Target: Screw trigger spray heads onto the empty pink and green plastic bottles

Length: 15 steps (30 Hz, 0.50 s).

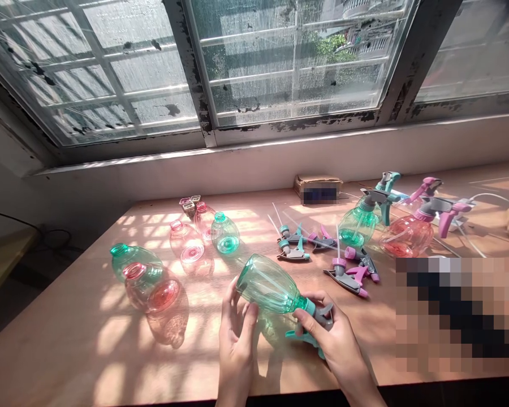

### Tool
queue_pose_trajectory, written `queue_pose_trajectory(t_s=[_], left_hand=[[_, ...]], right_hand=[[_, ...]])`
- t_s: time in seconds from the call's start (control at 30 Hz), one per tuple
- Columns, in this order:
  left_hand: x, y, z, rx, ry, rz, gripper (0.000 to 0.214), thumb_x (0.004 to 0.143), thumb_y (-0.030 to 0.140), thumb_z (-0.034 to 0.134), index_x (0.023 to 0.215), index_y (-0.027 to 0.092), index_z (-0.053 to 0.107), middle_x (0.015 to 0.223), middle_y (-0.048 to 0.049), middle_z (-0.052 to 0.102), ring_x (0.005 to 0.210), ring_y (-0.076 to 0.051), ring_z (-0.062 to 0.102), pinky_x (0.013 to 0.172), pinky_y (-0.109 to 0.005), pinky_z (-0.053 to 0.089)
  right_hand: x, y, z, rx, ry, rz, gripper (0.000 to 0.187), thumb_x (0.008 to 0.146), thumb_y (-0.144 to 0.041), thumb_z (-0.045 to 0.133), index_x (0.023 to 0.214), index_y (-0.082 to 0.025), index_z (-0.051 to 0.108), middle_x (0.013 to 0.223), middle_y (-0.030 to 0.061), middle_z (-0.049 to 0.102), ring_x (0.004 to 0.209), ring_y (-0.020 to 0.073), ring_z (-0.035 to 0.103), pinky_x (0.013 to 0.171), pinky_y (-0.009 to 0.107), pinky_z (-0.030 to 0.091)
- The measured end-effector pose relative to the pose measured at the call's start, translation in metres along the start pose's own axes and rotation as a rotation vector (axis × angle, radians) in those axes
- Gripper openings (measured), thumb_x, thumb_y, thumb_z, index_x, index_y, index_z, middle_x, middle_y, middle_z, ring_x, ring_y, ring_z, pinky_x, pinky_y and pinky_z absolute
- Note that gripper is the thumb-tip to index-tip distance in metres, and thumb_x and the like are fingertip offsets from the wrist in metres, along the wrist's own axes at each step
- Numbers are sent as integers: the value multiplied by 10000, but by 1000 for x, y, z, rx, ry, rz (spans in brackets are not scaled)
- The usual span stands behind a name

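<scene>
A clear green spray bottle (pixel 269 282) lies tilted in the air between my two hands, base up to the left and neck down to the right. My left hand (pixel 237 322) is wrapped round its base, thumb in front. At the neck, my right hand (pixel 328 325) closes on the teal collar and grey-and-teal spray head (pixel 307 339), partly hiding it. The thin tube shows inside the bottle. Loose teal spray heads (pixel 292 249) lie just beyond it, with pink-and-grey spray heads (pixel 350 274) to their right.
Several open green and pink bottles (pixel 152 288) stand to the left. At the back right are a green bottle (pixel 357 226) and a pink bottle (pixel 407 234) with heads on. A small cardboard box (pixel 318 189) sits near the window wall. A blurred-out patch covers the right side.
</scene>
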<state>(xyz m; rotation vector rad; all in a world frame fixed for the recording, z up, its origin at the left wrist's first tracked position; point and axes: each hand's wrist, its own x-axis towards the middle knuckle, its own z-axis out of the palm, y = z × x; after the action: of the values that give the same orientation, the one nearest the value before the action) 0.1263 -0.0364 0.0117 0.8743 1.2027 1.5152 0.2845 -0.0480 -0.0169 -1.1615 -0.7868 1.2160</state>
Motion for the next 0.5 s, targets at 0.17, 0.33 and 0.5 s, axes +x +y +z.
queue_pose_trajectory(t_s=[0.17,0.33,0.5], left_hand=[[0,-2,-3,-3,-26,27,641,912,518,789,1477,315,563,1510,-92,638,1388,-294,619,1145,-397,497],[3,-3,-3,4,50,35,767,850,561,841,1484,254,537,1355,-127,724,1332,-337,662,1115,-448,518],[2,0,-2,46,-52,46,707,907,533,786,1523,280,549,1426,-127,706,1399,-348,620,1125,-425,529]], right_hand=[[-1,1,1,-8,-18,-8,410,773,-525,934,979,-221,753,666,-36,716,629,177,703,646,279,616],[-8,-6,6,29,-46,26,389,746,-505,955,960,-237,772,768,-23,732,658,182,700,653,306,653],[-4,-4,3,10,-7,2,409,761,-518,942,974,-218,765,633,-33,707,608,183,686,646,286,609]])
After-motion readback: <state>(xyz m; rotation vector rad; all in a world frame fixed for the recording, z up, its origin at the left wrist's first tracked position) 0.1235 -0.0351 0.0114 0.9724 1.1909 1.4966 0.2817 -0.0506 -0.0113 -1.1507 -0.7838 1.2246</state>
